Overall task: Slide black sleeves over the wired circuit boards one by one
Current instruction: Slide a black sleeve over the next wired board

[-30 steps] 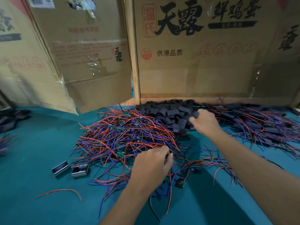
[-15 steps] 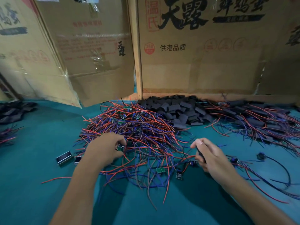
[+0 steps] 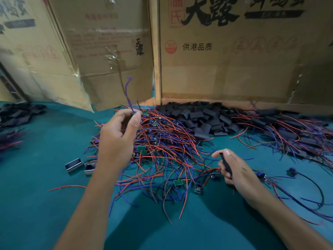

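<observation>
- Black sleeve (image 3: 226, 164) — one flat strip of soft tubing — is pinched in the right hand (image 3: 234, 170), thumb and curled fingers closed round it, low over the teal tabletop (image 3: 36, 204), right of the wire tangle.
- Its partner, a small green circuit board (image 3: 133, 114), is pinched at the fingertips of the left hand (image 3: 117, 139), raised above the pile (image 3: 162, 150); a purple lead (image 3: 128, 92) stands up from it.
- By my judgement the sleeve is light and limp and lies flat, so squeeze its edges to open the mouth; the board is stiff and light, its leads springy — hold the board's edges, not the wires, and feed the leads through first.
- Count: one sleeve and one board in hand; loose boards in the red-and-blue tangle are too many to count, though some four green ones show plainly.
- Spare sleeves (image 3: 198, 118) sit heaped behind, uncountable; a spread of sleeved units (image 3: 288, 130) lies right.
- Two small metal-framed parts (image 3: 74, 165) rest left of the pile; cardboard boxes (image 3: 225, 60) stand behind.
</observation>
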### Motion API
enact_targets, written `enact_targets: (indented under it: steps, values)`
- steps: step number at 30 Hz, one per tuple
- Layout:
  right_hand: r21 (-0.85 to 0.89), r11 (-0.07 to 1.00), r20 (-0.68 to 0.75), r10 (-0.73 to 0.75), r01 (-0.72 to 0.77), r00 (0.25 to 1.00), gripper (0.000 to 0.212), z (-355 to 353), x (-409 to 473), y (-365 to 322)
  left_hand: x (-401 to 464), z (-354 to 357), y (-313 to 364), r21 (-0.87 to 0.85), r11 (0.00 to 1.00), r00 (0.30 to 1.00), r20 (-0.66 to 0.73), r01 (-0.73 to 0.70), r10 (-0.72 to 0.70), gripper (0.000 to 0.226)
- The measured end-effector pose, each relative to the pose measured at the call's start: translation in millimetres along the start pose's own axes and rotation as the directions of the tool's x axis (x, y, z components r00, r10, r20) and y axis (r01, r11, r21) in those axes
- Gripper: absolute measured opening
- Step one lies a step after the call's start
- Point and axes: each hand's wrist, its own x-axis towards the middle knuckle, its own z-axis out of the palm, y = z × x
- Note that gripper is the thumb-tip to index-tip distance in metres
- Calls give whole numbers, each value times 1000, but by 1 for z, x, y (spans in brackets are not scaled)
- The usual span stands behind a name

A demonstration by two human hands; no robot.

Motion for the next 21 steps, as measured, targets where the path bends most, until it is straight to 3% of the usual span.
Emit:
enact_targets:
  steps: [3,5,10,13,15,21]
  values:
    - [-143,988,45,-52,58,998,39,-2,0,1,-6,18,4,-455,850,962,80,267,-259,17]
    - [-268,959,66,-81,96,995,39,-4,-1,2,-13,28,5,-571,727,923,183,381,-340,21]
    - [-400,906,93,-110,139,990,45,-2,-5,1,-18,35,5,-710,507,864,316,489,-391,24]
    - [-353,931,130,-53,96,990,54,2,-10,-4,-16,35,7,-794,347,846,359,499,-395,25]
    - [-353,932,196,-15,85,981,43,2,-14,-8,-15,34,9,-834,225,831,398,504,-389,24]
    - [-399,888,313,-104,230,944,22,13,-22,-18,-16,30,14,-857,-55,804,500,512,-321,24]
